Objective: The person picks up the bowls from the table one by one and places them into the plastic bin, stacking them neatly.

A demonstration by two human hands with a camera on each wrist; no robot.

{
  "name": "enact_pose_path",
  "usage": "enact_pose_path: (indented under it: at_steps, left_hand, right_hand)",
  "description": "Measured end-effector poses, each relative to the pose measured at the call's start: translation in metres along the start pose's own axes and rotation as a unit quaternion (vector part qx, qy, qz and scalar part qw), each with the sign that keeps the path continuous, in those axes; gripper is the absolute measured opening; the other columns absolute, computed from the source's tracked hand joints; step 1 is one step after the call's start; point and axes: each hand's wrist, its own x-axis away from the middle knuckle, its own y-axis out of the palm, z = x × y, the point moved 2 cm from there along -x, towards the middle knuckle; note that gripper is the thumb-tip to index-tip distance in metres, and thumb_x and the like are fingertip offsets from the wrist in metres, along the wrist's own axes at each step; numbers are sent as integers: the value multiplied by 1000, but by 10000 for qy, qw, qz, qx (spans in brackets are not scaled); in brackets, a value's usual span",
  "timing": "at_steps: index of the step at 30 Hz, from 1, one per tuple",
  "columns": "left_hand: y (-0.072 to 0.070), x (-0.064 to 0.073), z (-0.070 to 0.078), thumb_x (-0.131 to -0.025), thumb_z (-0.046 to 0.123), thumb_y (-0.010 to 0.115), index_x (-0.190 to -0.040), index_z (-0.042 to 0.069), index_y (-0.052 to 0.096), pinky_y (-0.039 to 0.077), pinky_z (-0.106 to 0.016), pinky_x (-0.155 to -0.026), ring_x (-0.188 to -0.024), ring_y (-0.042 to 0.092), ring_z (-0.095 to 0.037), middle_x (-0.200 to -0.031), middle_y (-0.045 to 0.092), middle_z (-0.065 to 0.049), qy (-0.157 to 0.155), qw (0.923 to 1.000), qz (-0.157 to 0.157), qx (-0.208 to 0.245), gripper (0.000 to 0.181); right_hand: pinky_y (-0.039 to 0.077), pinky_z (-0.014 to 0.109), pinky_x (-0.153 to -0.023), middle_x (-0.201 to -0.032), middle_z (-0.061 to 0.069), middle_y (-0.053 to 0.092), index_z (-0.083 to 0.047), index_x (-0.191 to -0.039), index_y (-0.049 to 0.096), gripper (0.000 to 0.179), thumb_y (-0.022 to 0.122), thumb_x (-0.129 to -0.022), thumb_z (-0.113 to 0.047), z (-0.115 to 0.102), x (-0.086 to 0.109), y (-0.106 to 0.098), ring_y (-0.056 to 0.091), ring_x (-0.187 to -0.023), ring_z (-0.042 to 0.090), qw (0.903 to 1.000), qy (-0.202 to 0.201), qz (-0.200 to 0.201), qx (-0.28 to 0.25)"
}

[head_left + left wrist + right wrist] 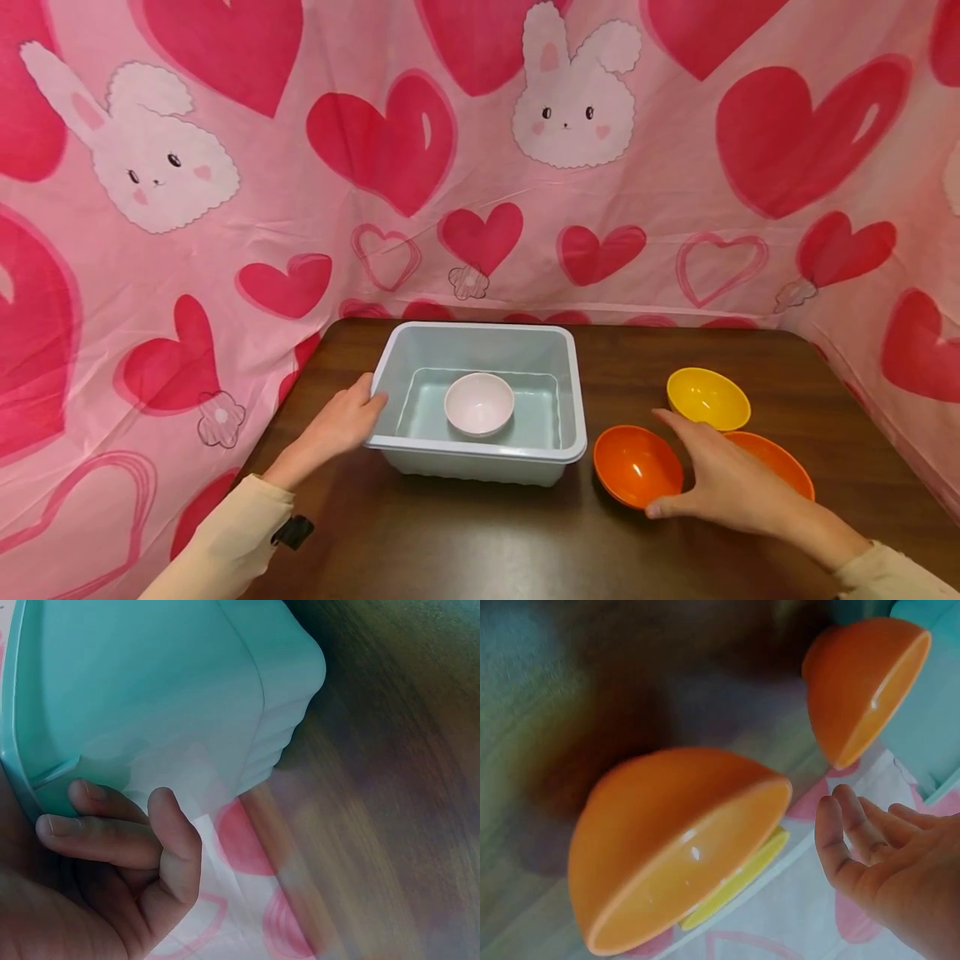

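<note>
A pale blue-green plastic basin [480,451] stands on the table with a small pale pink bowl [478,403] inside it. My left hand [347,417] holds the basin's left rim; in the left wrist view its bent fingers [176,844] lie along the outer wall. Over the bowls on the right is my right hand [723,479], thumb and fingers spread. It is nearest to a deep orange bowl [637,465] beside the basin. A second orange bowl [776,458] is partly hidden behind that hand. The right wrist view shows the hand apart from both orange bowls.
A yellow bowl [708,398] sits behind the orange ones. The brown wooden table [450,542] ends at a pink cloth backdrop [645,192] with hearts and rabbits, which stands along the back and both sides.
</note>
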Motion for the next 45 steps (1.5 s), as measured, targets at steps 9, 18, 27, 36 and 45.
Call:
enact_pose_path:
  at_steps: [9,18,27,36,45]
  left_hand:
    - [0,2,2,-107,22,50,-142,-6,46,57,-50,-86,-95,67,-29,-120,67,-23,-42,10000,-64,43,46]
    - [0,2,1,-107,22,49,-144,-7,45,57,-51,-88,-97,66,-30,-123,65,-24,-80,10000,-55,-10,47]
    - [-1,2,1,-107,22,49,-142,-7,46,57,-49,-85,-95,67,-29,-120,66,-23,-5,10000,-69,54,46]
    - [-1,3,4,-107,22,50,-142,-8,45,58,-50,-85,-94,67,-28,-120,66,-23,-8,9999,-104,57,46]
    - [0,2,2,-107,21,50,-142,-8,46,57,-49,-84,-94,67,-29,-119,66,-24,-4,10000,-64,48,45]
  right_hand:
    - [44,69,-101,-151,24,52,3,-155,43,128,90,-63,-72,5,2,11,53,-133,48,9996,-15,-167,-206]
    - [47,68,-98,-150,24,53,0,-154,44,127,91,-61,-72,5,1,16,56,-130,45,9995,7,-162,-257]
    - [50,66,-95,-150,21,53,-3,-155,45,129,91,-58,-74,4,-1,21,58,-127,42,9994,81,-210,-256]
    - [51,65,-94,-148,20,55,-5,-153,46,126,92,-57,-73,3,0,27,60,-124,40,9994,153,-168,-242]
    - [50,67,-96,-149,21,53,-7,-154,44,124,91,-60,-73,1,-1,31,59,-126,42,9992,22,-124,-391]
